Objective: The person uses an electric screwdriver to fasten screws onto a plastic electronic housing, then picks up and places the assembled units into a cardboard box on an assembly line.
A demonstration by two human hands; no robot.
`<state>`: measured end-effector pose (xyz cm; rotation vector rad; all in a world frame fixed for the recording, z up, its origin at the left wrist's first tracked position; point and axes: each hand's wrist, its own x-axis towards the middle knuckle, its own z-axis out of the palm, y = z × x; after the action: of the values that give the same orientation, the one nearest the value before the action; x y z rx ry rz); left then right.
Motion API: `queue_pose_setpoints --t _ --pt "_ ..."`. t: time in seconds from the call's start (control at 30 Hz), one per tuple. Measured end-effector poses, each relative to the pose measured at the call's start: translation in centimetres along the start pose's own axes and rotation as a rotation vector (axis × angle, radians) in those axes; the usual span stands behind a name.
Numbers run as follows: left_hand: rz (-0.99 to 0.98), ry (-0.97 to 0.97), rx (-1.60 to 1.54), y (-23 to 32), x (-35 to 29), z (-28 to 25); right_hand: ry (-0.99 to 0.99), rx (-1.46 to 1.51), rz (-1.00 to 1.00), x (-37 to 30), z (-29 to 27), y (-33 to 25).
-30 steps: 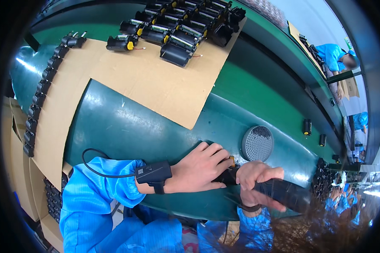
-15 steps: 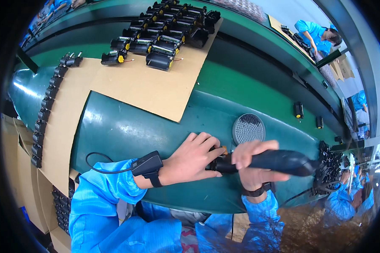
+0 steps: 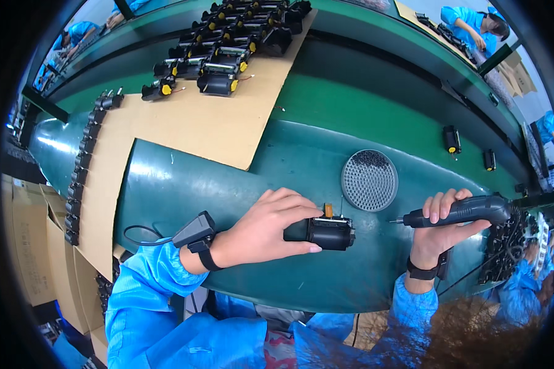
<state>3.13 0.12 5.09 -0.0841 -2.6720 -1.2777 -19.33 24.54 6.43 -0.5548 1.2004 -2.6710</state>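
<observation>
My left hand (image 3: 266, 226) grips a small black motor unit (image 3: 328, 232) lying on the dark green mat (image 3: 184, 184); an orange part sticks up from its top. To the right, my right hand (image 3: 444, 229) holds a black electric screwdriver (image 3: 459, 213) level, with its bit pointing left and stopping a short way from the motor. A black strap with a cable sits on my left wrist, and a black band on my right. Both sleeves are blue.
A round grey mesh dish (image 3: 369, 179) lies just behind the motor. A cardboard sheet (image 3: 203, 126) carries several finished black motors (image 3: 228, 43) at the back and a row of black parts (image 3: 83, 166) along its left edge. More black parts (image 3: 505, 246) are piled at right. Other people in blue work at the far bench (image 3: 474, 24).
The screwdriver has drawn back to the right, away from the motor. My left hand still holds the motor on the mat, and the view has shifted so the hands sit more centrally.
</observation>
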Motion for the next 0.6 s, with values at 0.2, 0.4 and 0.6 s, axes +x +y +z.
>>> queue_pose_setpoints --t 0.2,0.4,0.6 --pt "-0.114 -0.109 -0.082 0.8 0.8 -0.8 -0.023 0.032 0.024 -0.1 -0.4 -0.4" --pt "-0.120 -0.150 -0.061 1.1 1.1 -1.0 -0.030 0.061 0.026 -0.1 -0.3 -1.0" --pt "-0.108 -0.181 -0.044 0.9 1.2 -1.2 -0.026 0.032 0.035 0.0 -0.2 -0.9"
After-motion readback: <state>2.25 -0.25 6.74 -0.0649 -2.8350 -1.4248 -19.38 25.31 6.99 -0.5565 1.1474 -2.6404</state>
